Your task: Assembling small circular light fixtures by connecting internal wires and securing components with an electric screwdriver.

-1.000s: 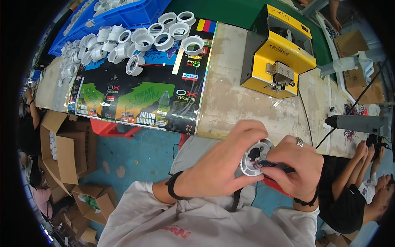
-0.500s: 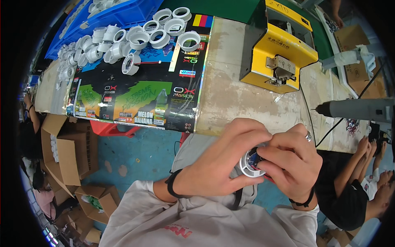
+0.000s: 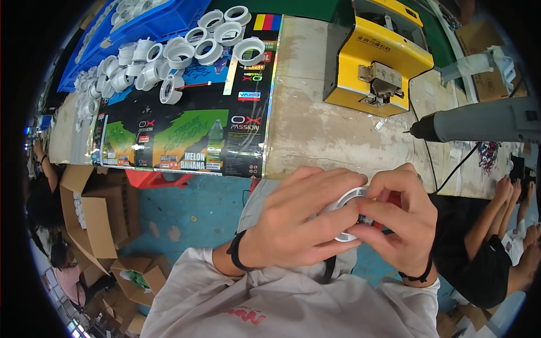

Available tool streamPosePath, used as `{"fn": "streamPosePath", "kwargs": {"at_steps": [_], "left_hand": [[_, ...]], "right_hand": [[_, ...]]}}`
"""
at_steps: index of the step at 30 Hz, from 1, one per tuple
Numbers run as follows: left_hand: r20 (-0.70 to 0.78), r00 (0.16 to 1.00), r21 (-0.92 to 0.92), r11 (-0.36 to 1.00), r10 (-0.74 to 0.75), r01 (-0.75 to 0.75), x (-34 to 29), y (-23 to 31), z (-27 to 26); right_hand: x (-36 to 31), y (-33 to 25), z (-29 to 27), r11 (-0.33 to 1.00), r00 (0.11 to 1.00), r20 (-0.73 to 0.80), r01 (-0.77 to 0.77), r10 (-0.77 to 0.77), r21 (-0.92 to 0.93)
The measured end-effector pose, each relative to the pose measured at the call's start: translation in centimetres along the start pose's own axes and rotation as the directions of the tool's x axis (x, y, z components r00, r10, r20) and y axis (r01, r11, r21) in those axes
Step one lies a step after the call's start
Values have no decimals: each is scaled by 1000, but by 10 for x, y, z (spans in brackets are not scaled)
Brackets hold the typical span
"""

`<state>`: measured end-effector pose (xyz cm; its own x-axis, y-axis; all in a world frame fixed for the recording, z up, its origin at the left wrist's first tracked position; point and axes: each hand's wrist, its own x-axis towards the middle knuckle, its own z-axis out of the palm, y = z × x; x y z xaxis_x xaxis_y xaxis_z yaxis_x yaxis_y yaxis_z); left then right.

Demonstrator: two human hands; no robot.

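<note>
Just in front of the bench edge, my left hand (image 3: 298, 225) is closed around a white plastic ring housing (image 3: 345, 237), its fingers lying across the front. My right hand (image 3: 397, 219) pinches a small dark part (image 3: 365, 219) at the housing's opening. Fingers cover most of that part, so its kind and how it sits are hidden. A bit of red shows behind the right fingers. Many similar white ring housings (image 3: 181, 53) lie on the printed black sheet at the upper left; one nearer housing (image 3: 171, 89) has a red wire lead with a small plug.
A blue crate (image 3: 135, 39) of white parts stands at the far left. The yellow screw feeder (image 3: 383, 67) is on the bench, with a grey electric screwdriver (image 3: 479, 121) jutting in from the right. Cardboard boxes (image 3: 98, 219) stand on the floor at left. Other people sit either side.
My left fingers have come over the front of the housing, which is now turned and more covered. The dark blue inside it no longer shows. The view has shifted slightly.
</note>
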<state>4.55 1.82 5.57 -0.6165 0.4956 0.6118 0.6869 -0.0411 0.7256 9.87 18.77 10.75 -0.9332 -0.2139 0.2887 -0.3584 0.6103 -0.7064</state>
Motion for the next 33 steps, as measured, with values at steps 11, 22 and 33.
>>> {"fn": "streamPosePath", "kwargs": {"at_steps": [11,22,33], "left_hand": [[7,995,-63,993,103,-102,-5,-8,-1],[38,996,-61,995,75,-73,4,-19,1],[41,999,-21,1000,17,-16,-1,-43,-3]], "right_hand": [[3,0,0,997,997,39,73,-72,-23],[3,14,6,1000,1000,13,27,-27,-10],[16,91,-87,981,446,-892,-195,69,-22]]}}
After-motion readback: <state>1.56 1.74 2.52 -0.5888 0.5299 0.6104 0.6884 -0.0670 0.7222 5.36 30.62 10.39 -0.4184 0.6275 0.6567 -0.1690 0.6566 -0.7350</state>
